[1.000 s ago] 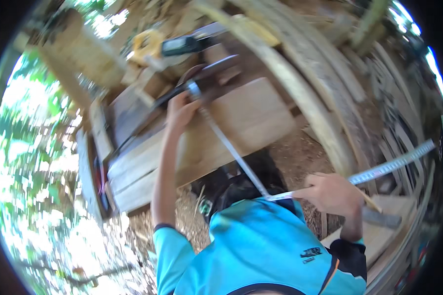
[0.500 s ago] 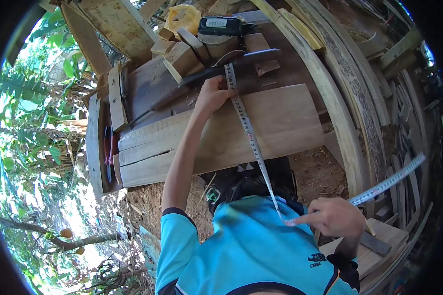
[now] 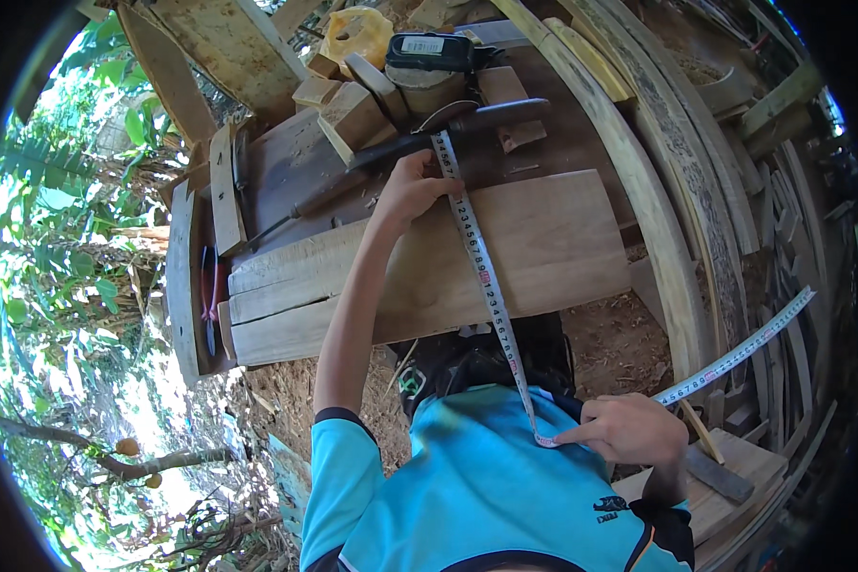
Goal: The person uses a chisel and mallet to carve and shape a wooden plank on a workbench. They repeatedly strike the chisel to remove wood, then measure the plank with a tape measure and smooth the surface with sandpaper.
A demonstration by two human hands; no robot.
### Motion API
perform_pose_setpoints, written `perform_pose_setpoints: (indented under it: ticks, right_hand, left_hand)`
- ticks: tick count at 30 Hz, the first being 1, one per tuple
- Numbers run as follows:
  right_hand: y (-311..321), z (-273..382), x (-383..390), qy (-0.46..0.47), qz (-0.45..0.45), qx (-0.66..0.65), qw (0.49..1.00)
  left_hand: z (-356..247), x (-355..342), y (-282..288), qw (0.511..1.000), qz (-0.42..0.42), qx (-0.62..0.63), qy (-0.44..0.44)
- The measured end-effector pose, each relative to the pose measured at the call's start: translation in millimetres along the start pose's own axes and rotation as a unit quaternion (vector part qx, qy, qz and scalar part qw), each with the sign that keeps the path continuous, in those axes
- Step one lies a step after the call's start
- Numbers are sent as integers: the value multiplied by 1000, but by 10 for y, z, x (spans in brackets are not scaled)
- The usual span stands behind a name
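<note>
A white measuring tape (image 3: 498,303) runs across a wide, pale wooden board (image 3: 558,238) and on toward my body. At the board's far edge, my left hand (image 3: 413,194) pinches the tape between thumb and fingers, and a short stretch sticks out beyond it. My right hand (image 3: 636,429), in front of my blue shirt, is closed on the tape, with its index finger pointing left along it. The tape bends near that fingertip. Another length of it sticks out to the right past the right hand. A long crack runs through the board's left part.
Wood blocks (image 3: 353,116) and a black case (image 3: 429,51) stand behind the board, beside a long dark tool (image 3: 391,145). Red-handled pliers (image 3: 220,279) lie at the left. Long planks (image 3: 639,172) line the right side. A bench (image 3: 729,481) with wood is at lower right.
My right hand has shifted slightly left, and the tape near its fingertip now curves more. The loose length at the right has moved left with it. My left hand stays nearly in place.
</note>
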State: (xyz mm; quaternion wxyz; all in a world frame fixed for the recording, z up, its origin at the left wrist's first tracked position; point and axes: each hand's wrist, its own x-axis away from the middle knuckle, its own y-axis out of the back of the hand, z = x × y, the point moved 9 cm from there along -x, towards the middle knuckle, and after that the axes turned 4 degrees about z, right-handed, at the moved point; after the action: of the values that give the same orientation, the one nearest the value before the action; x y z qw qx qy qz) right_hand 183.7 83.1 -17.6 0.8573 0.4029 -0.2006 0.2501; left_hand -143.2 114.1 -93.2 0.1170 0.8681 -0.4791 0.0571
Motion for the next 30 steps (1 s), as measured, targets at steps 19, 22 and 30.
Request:
perform_pose_setpoints:
  ticks: [19,22,30]
  right_hand:
    - [93,-66,-222,33,60,-29,997]
    - [106,-88,-258,30,73,-38,996]
    - [116,-123,-327,37,82,-45,995]
  left_hand:
    - [-8,37,-25,999,18,-42,6]
    - [-21,54,-24,999,16,-44,6]
    - [-29,50,1,999,-8,-46,-6]
